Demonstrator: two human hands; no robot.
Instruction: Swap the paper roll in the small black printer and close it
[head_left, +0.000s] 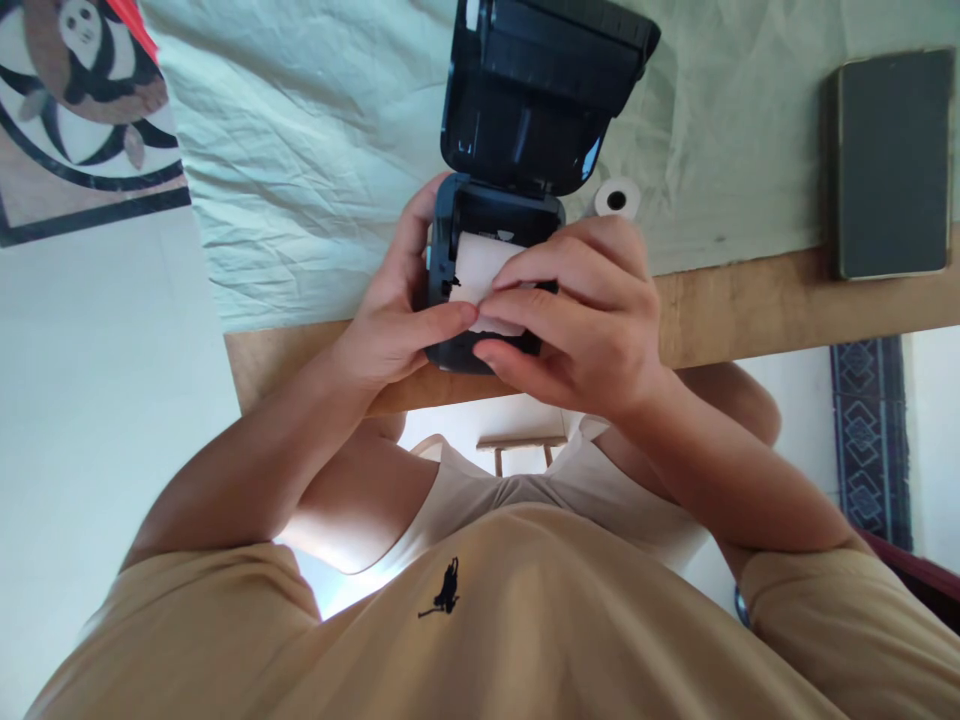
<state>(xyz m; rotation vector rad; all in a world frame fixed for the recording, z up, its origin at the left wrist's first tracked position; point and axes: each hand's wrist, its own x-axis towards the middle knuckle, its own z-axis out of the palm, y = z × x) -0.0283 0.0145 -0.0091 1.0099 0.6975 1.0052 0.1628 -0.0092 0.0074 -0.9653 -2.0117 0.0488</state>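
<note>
A small black receipt printer (pixel 444 220) sits at the table's near edge with its lid (pixel 525 100) swung up and back. Inside its bay lies a white paper roll (pixel 480 262). My left hand (pixel 401 305) is wrapped round the printer's left side, its thumb resting on the paper's lower left. From the right, the fingers of my right hand (pixel 592 310) press together on the paper, the thumb below them near the printer's front. The paper's right part is hidden under those fingers. A second paper roll (pixel 630 198) lies just behind my right hand.
A phone-like dark slab (pixel 892 165) lies at the table's right. A pale green cloth (pixel 315 150) covers most of the wooden tabletop (pixel 727 310), whose front edge runs close to my lap. Floor tiles with a panda picture (pixel 90 110) show at the left.
</note>
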